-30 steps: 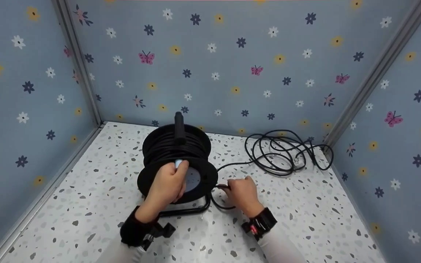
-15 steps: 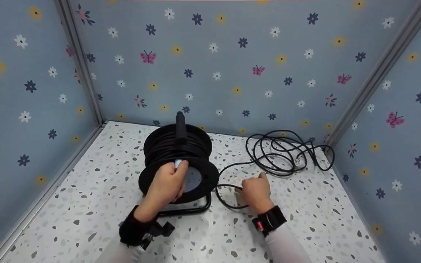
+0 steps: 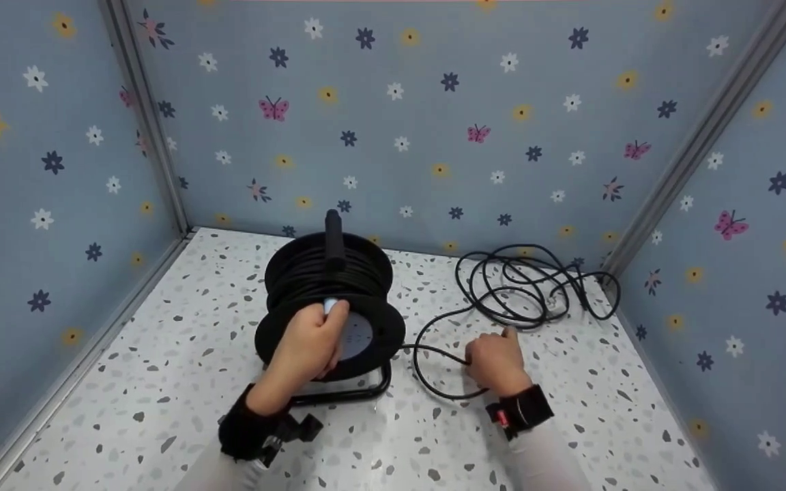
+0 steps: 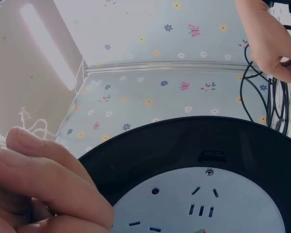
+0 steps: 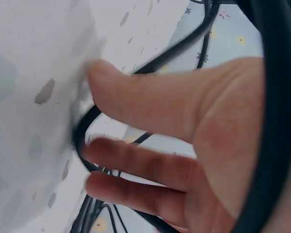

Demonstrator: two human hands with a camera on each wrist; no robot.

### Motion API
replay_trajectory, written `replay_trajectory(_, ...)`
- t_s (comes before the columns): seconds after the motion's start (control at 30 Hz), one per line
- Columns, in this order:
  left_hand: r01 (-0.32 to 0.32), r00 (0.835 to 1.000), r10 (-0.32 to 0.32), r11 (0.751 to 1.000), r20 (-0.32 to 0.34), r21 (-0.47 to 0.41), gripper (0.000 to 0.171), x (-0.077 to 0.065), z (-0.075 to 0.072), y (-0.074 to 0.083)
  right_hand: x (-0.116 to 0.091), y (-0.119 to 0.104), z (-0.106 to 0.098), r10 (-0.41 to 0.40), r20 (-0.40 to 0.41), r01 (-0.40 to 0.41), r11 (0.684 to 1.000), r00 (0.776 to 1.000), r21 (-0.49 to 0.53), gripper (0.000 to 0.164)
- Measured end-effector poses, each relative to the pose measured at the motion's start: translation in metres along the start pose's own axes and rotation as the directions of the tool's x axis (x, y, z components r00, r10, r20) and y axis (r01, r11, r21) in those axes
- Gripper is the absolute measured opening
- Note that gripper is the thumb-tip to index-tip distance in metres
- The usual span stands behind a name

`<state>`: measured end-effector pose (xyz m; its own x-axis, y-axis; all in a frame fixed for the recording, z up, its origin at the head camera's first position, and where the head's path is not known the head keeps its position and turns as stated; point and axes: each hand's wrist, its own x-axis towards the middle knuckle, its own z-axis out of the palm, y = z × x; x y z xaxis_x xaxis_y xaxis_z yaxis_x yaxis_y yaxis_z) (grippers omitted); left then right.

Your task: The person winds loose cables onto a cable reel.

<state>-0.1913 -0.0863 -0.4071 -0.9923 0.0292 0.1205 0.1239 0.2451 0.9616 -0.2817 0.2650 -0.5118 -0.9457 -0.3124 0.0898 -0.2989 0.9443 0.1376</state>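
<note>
A black cable reel (image 3: 273, 334) stands at left centre, with cable wound on its drum and a pale socket plate (image 3: 357, 337). The left hand (image 3: 308, 341) grips a light-blue knob (image 3: 329, 305) on the reel's near face; most of the knob is hidden by the fingers. To the reel's right, the right hand (image 3: 497, 360) holds the black cable (image 3: 437, 350) with curled fingers. In the right wrist view the cable (image 5: 81, 128) bends past the thumb (image 5: 145, 97) and fingertips, and another stretch crosses in front of the palm.
Loose cable coils (image 3: 536, 286) lie at the back right, joined to the held stretch. A dark handle grip (image 3: 334, 245) rises above the reel, and its black tube stand (image 3: 338, 395) rests on the speckled surface (image 3: 181, 354). Patterned walls (image 3: 406, 102) enclose three sides.
The right hand has moved right, away from the reel, drawing the cable with it into a wider loop. The left hand stays on the knob.
</note>
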Motion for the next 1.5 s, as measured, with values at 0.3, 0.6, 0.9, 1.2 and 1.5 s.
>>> replay_trajectory(0.3, 0.008, 1.000, -0.008, 1.000, -0.009, 0.008, 0.061, -0.001, -0.002, -0.001, 0.013, 0.010, 0.022, -0.008, -0.336, 0.019, 0.999, 0.942, 0.029, 0.024)
replay_trajectory(0.6, -0.003, 1.000, 0.003, 1.000, 0.012, -0.008, 0.061, 0.000, -0.001, -0.002, 0.011, 0.023, 0.031, 0.064, -0.213, -0.045, 0.995, 0.975, 0.090, 0.037)
replay_trajectory(0.9, -0.012, 1.000, 0.012, 1.000, 0.009, 0.003, 0.062, 0.000, -0.002, -0.001, 0.012, 0.058, 0.024, 0.236, -0.192, -0.035, 0.711, 0.952, 0.703, 0.034)
replay_trajectory(1.2, 0.009, 1.000, -0.009, 1.000, 0.001, 0.024, 0.061, 0.001, -0.003, -0.001, 0.002, 0.087, 0.007, 0.074, -0.034, 0.021, 0.166, 0.997, 0.986, 0.038)
replay_trajectory(1.5, -0.004, 1.000, 0.004, 0.998, -0.008, 0.063, 0.061, 0.001, 0.000, 0.000, 0.001, 0.089, -0.001, 0.048, -0.080, 0.066, 0.250, 0.996, 0.966, 0.026)
